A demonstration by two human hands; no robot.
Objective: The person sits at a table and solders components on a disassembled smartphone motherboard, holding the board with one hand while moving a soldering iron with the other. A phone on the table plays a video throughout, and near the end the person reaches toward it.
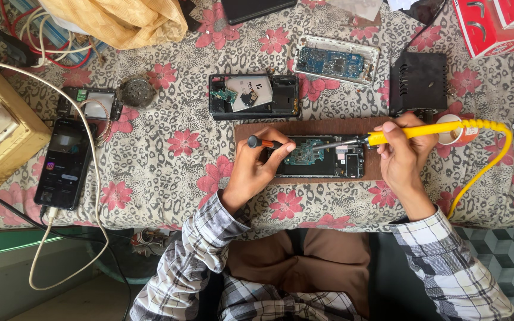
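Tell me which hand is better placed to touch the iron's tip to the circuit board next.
The right hand. It already grips the yellow soldering iron, whose tip reaches over the opened phone on the wooden board. The left hand holds a small orange-and-black tool and rests on the phone.

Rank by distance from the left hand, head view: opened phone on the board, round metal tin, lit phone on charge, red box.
1. opened phone, under the left hand.
2. round metal tin, up-left.
3. lit phone, far left.
4. red box, top right corner.
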